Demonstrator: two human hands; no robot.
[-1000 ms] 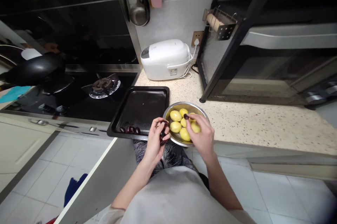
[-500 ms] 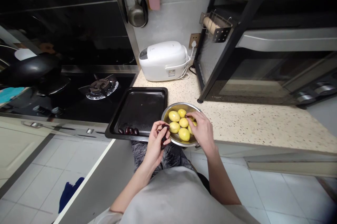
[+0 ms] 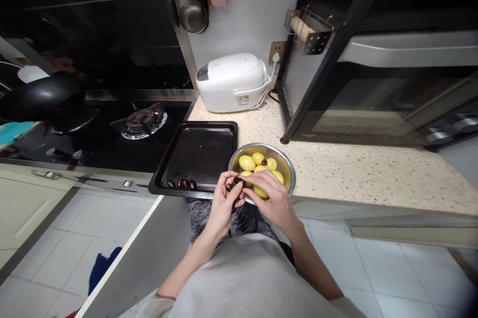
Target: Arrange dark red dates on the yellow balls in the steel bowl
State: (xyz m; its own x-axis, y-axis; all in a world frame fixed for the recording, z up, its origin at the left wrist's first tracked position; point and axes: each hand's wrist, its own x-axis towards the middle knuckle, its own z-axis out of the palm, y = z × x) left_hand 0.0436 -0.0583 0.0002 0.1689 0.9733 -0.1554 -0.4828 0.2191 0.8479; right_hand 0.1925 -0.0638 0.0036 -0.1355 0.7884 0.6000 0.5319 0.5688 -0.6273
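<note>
My left hand (image 3: pixel 223 204) is curled around several shiny, dark red grapes (image 3: pixel 229 187) above the near left rim of a steel bowl (image 3: pixel 292 178). My right hand (image 3: pixel 274 199) reaches across the bowl to the left, its fingertips pinching one of the grapes at my left fingers. Yellow lemons (image 3: pixel 247 162) fill the bowl, some of them covered by my right hand. A single dark grape (image 3: pixel 264 162) rests among the lemons. Several more grapes (image 3: pixel 182 184) lie at the near edge of a black baking tray (image 3: pixel 197 151), left of the bowl.
A white rice cooker (image 3: pixel 231 84) stands behind the tray, its cord plugged into a wall socket (image 3: pixel 277 53). On the left is a gas stove (image 3: pixel 144 121) with a black wok (image 3: pixel 45 96). An oven (image 3: pixel 388 99) in a dark rack stands on the right. An open drawer or door (image 3: pixel 149 253) juts out below.
My right hand has moved left from the bowl's right side to my left hand. A grape now lies on the lemons where my right fingers were.
</note>
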